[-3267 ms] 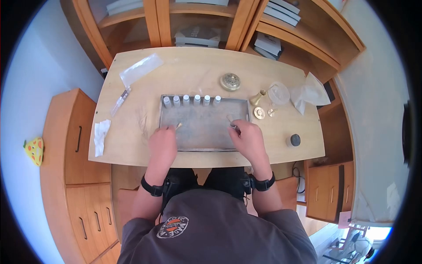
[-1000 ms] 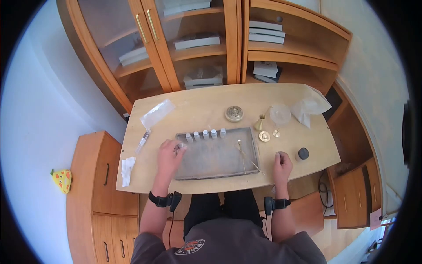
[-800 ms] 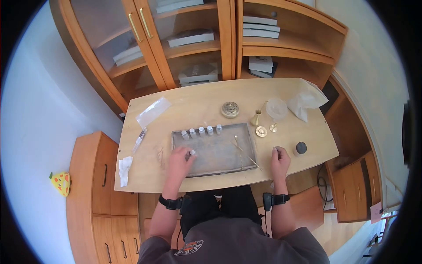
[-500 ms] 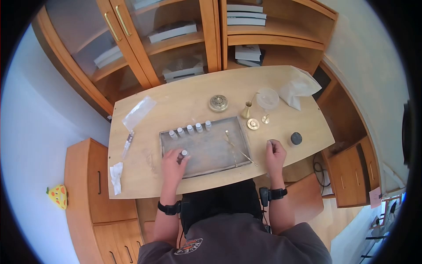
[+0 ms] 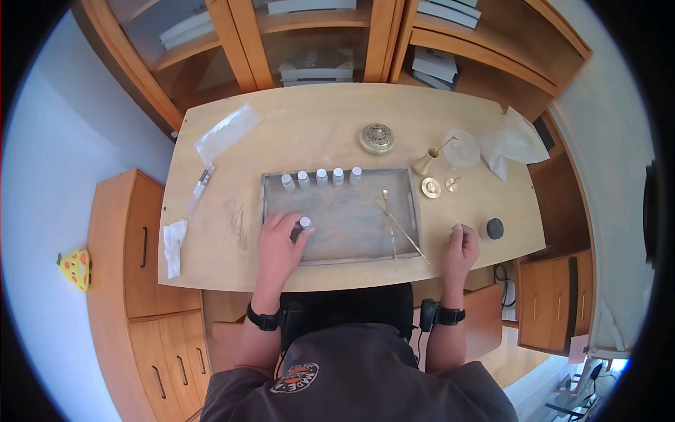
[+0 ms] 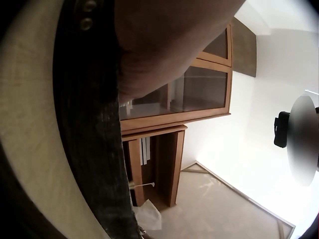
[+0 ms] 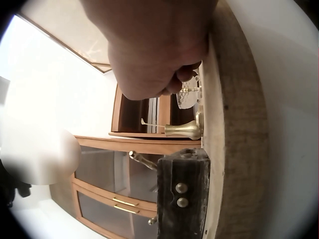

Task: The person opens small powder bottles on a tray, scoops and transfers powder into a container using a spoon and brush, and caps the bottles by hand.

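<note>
Thumb and fingers of the left hand (image 5: 280, 246) pinch a small white-capped bottle (image 5: 305, 223), upright over the left part of a grey tray (image 5: 337, 262). Several similar bottles (image 5: 321, 177) stand in a row along the tray's back edge. Two thin gold sticks (image 5: 391, 228) lie crossed at its right side, one reaching over the front rim. The right hand (image 5: 460, 257) rests on the table right of the tray, fingers loosely curled; nothing is plainly seen in it. The left wrist view shows part of the left hand (image 6: 164, 45) above the dark tray side (image 6: 89, 144).
Behind the tray sits a round brass box (image 5: 377, 138). To its right are a brass vase (image 5: 425, 163), brass pieces (image 5: 431, 187), a clear dish (image 5: 462, 149) and a dark-lidded jar (image 5: 492, 228). A plastic sleeve (image 5: 228, 133) and white tissue (image 5: 174, 247) lie left.
Both hands have let go of the gold sticks, which now lie on the tray. The left hand has taken a bottle from the row's left end and moved it forward and right. The right hand has moved right.
</note>
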Tool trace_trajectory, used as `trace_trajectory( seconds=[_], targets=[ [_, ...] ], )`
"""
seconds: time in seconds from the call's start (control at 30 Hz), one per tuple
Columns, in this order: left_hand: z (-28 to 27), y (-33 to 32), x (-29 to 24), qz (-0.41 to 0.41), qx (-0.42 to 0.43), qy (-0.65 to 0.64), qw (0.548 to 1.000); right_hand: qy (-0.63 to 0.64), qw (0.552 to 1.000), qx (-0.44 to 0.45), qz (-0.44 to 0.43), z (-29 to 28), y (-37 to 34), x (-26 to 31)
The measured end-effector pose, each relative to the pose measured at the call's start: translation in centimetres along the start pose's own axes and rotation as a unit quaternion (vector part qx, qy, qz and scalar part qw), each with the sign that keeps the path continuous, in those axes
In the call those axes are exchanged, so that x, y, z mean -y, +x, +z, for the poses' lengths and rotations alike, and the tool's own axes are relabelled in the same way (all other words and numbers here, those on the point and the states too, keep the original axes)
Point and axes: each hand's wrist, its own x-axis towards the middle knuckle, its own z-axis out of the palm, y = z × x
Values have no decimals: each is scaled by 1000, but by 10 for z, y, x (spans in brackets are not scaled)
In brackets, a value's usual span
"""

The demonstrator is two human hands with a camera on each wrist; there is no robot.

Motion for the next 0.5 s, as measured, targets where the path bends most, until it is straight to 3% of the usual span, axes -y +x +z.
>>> trace_trajectory(
  seconds=[0.13,0.33,0.4,0.43,0.5],
  targets=[
    [-2,0,-4,-24,4,0,1000,49,999,16,14,-2,0,-2],
    [-1,1,-4,11,-4,14,1000,127,992,3,1,-10,6,-2],
    [-2,1,-6,-15,-3,30,999,362,929,67,40,-15,14,-10],
    [-2,1,-6,-12,6,24,1000,357,932,57,41,-18,14,-11],
    [-2,1,-5,-14,3,21,1000,475,873,96,50,-21,16,-11]
  ],
)
